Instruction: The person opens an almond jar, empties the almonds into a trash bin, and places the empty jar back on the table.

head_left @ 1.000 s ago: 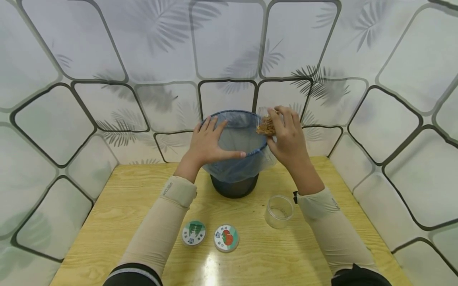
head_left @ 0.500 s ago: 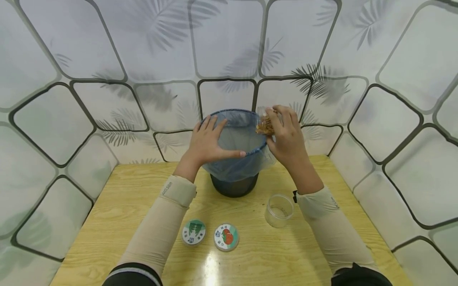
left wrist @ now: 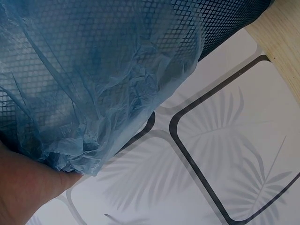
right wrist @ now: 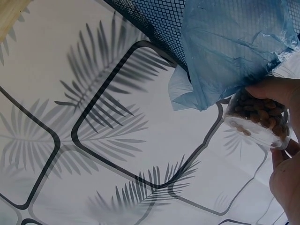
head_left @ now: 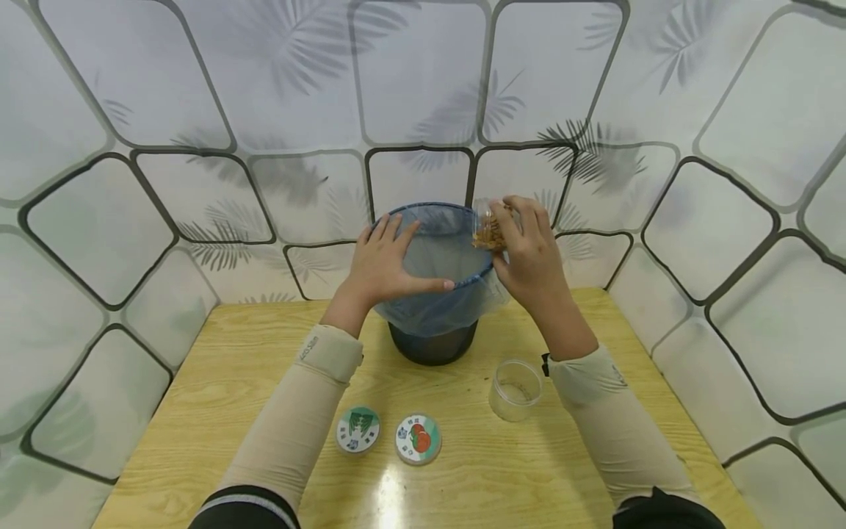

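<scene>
My left hand lies spread over the rim of a black mesh bin, fingers and thumb straight. A thin blue plastic bag lines the bin and hangs over its outside. With my right hand I grip a small clear jar at the bin's right rim, tipped on its side towards the bin's mouth. Small brown pieces, perhaps nuts, fill part of the jar in the right wrist view. The left wrist view has part of my left hand against the crumpled bag.
On the wooden table stands a clear round tub, right of centre. Two round lids lie nearer me, one with a green vegetable picture, one with a tomato picture. A patterned wall rises close behind the bin.
The jar in my right hand has tilted very slightly, and the brown pieces inside sit a little differently. My left hand, the bin, the tub and the lids stay in place.
</scene>
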Tool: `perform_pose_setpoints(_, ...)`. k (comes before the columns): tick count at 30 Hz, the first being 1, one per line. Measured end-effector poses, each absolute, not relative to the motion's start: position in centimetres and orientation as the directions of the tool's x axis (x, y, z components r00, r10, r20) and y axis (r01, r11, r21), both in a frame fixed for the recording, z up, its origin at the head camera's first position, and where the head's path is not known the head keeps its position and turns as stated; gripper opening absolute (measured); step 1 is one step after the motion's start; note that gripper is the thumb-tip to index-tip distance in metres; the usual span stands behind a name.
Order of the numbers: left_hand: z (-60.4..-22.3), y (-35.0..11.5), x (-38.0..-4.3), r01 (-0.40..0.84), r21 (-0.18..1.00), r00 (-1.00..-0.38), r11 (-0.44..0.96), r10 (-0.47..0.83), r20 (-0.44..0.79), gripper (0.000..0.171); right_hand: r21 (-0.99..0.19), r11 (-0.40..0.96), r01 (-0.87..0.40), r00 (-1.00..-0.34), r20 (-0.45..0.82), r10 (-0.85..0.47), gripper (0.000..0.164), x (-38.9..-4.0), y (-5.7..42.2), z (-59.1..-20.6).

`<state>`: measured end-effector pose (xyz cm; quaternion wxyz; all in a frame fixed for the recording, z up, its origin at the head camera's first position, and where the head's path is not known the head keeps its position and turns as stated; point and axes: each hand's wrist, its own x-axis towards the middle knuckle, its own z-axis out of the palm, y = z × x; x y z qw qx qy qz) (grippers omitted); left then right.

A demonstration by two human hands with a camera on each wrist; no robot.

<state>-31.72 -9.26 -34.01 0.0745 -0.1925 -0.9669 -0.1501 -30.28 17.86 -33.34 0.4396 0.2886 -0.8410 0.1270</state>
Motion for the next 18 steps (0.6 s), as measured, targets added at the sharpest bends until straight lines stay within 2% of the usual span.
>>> perform_pose_setpoints(7, -34.02, -9.28, -31.68, 0.393, 0.258, -0.915, 0.882, 0.349, 0.202, 0.125, 0.050, 0.795, -0.604, -0.422, 0.827, -0.372, 0.065, -30.25, 17.86, -33.35)
perform_pose_setpoints(18, -34.13, -9.25, -31.81, 0.387, 0.252, -0.918, 0.887, 0.344, 0.196, 0.127, 0.059, 0.800, -0.597, -0.429, 0.819, -0.380, 0.063, -30.09, 17.73, -33.17)
